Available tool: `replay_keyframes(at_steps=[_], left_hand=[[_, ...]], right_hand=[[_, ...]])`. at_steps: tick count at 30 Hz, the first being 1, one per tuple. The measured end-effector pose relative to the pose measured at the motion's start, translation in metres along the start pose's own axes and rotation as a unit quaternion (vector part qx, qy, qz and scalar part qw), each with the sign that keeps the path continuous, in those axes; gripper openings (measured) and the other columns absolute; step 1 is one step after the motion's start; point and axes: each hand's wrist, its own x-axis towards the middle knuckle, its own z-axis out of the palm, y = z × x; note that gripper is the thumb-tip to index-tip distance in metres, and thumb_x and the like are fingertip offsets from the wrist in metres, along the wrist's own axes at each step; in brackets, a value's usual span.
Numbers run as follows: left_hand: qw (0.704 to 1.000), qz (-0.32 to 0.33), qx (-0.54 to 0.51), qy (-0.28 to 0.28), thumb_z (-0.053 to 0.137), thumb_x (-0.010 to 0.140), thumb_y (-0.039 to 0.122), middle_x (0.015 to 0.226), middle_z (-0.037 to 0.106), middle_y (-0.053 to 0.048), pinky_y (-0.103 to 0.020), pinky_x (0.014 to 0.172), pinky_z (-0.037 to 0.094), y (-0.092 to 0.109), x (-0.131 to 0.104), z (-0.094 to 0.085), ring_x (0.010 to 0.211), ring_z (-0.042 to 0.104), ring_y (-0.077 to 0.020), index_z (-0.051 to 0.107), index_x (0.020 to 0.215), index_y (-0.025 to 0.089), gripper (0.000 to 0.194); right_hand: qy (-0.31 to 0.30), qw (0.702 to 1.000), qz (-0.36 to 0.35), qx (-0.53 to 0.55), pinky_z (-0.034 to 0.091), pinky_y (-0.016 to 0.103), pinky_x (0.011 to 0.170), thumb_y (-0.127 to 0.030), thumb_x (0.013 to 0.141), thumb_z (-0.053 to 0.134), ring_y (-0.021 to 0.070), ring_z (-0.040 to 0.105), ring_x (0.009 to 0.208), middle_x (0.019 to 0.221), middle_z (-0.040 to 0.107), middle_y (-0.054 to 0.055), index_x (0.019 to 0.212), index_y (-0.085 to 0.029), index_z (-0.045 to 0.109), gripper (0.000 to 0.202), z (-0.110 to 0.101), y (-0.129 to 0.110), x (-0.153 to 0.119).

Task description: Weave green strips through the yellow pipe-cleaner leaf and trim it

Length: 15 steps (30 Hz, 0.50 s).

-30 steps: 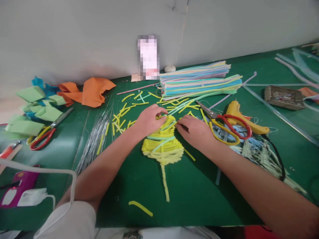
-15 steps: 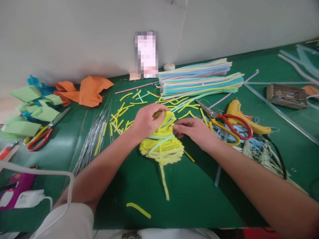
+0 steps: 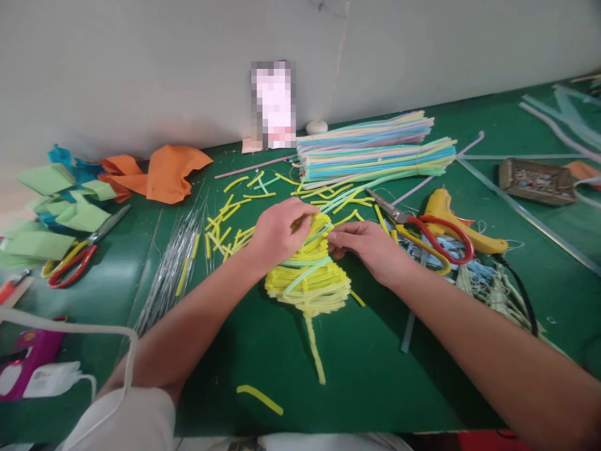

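A yellow pipe-cleaner piece (image 3: pixel 307 288), shaped in stacked rows with a thin stem at its near end, lies in the middle of the green table. Mint-green pipe cleaners (image 3: pixel 307 274) run across and through it, and their long ends stretch up toward the bundles. My left hand (image 3: pixel 284 230) is closed around the upper left part of the yellow piece. On its right edge, my right hand (image 3: pixel 359 243) pinches with thumb and forefinger; its fingertips partly hide what they grip. Short yellow pipe-cleaner pieces (image 3: pixel 225 219) lie scattered around.
Pipe-cleaner bundles (image 3: pixel 380 156) lie at the back. Scissors (image 3: pixel 399 216) and a yellow glue gun (image 3: pixel 464 228) sit at right, near a small box (image 3: pixel 535 181). Thin wires (image 3: pixel 171 266), more scissors (image 3: pixel 87 250) and folded paper (image 3: pixel 47 213) are at left. A blurred phone (image 3: pixel 275 103) leans on the wall.
The yellow piece has turned slightly, its stem end swinging a little to the right. Both hands keep their grip in nearly the same place.
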Motion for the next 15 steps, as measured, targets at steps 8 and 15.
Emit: replay_keyframes(at_steps=[8, 15], left_hand=[[0.999, 0.024, 0.020, 0.008, 0.049, 0.091, 0.019, 0.088, 0.070, -0.007, -0.025, 0.062, 0.046, 0.0029, -0.0007, 0.0021, 0.072, 0.062, -0.0121, 0.069, 0.101, 0.016, 0.022], [0.998, 0.039, 0.055, 0.007, 0.048, 0.091, 0.017, 0.087, 0.070, -0.006, -0.026, 0.063, 0.046, 0.0049, -0.0010, 0.0020, 0.072, 0.062, -0.0125, 0.069, 0.100, 0.016, 0.023]], right_hand=[[0.002, 0.999, 0.029, 0.024, 0.047, 0.027, 0.060, -0.040, 0.059, 0.083, 0.0096, 0.055, 0.053, 0.061, 0.067, 0.002, 0.064, -0.014, 0.071, 0.029, -0.0033, 0.0000, 0.0032], [-0.017, 0.998, 0.050, 0.039, 0.047, 0.026, 0.058, -0.036, 0.055, 0.085, 0.0100, 0.056, 0.052, 0.059, 0.066, 0.002, 0.060, -0.014, 0.069, 0.027, -0.0017, -0.0052, 0.0031]])
